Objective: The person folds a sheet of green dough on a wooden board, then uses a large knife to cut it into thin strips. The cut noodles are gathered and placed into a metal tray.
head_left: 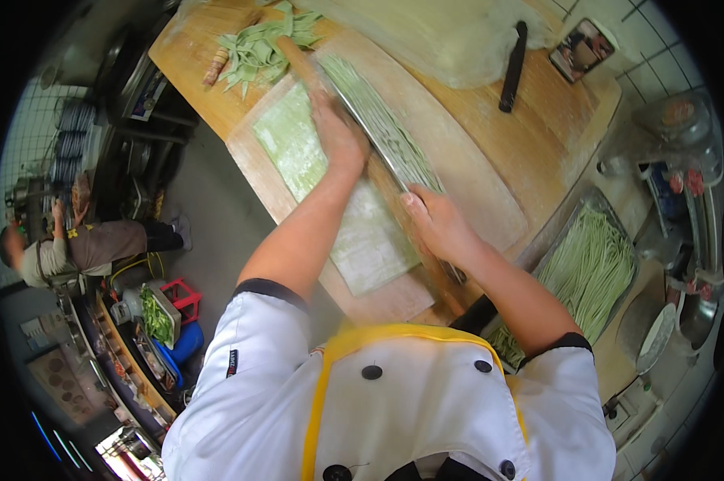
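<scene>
A folded, floured sheet of green dough (370,248) lies on a pale board (474,184). My left hand (338,136) rests flat along a long wooden stick (390,188) on top of the dough, fingers stretched toward its far end. Against the stick's right side stands the long metal blade of a knife (374,136). My right hand (442,228) is closed on the knife toward its near end; the fingers underneath are partly hidden. Thin cut green noodles (378,112) lie in a row just right of the blade.
Wide green strips (270,48) heap at the far left of the wooden table (186,56). A black-handled tool (514,68) and a phone (582,50) are at the far right. A tray of noodles (590,264) stands right. Another person (97,247) works at left.
</scene>
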`<state>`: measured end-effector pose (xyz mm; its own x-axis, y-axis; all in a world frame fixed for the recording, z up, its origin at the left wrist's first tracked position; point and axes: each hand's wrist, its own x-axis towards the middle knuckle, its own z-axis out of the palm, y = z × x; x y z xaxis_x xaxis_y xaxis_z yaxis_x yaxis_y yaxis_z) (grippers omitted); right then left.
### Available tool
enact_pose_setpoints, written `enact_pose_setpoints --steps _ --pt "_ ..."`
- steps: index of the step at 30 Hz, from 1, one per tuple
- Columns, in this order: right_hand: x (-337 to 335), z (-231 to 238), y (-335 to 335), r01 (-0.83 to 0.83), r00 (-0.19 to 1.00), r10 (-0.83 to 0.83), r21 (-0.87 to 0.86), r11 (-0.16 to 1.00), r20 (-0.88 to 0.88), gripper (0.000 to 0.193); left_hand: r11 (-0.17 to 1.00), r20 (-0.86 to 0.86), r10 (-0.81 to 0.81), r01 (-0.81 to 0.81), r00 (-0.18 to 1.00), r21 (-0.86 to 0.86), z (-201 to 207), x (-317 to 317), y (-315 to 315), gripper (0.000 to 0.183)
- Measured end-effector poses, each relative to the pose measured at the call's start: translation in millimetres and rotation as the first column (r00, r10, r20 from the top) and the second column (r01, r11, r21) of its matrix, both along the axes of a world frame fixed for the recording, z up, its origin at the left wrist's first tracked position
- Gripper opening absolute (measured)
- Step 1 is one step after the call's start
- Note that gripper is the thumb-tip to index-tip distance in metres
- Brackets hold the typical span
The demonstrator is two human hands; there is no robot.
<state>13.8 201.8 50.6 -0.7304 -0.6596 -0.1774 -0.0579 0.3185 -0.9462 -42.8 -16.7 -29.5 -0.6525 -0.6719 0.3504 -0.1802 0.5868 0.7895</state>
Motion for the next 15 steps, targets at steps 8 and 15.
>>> enact_pose_setpoints --steps 8,15 --pt "-108 1 -122 -0.109 0.983 0.084 0.152 0.982 0.164 0.048 0.997 0.134 0.003 0.008 0.991 -0.083 12 12 6 0.056" --pt "-117 25 -132 -0.085 0.995 0.082 0.042 0.996 0.06 0.045 1.0 0.185 0.022 -0.025 0.982 0.015 20 9 8 0.067"
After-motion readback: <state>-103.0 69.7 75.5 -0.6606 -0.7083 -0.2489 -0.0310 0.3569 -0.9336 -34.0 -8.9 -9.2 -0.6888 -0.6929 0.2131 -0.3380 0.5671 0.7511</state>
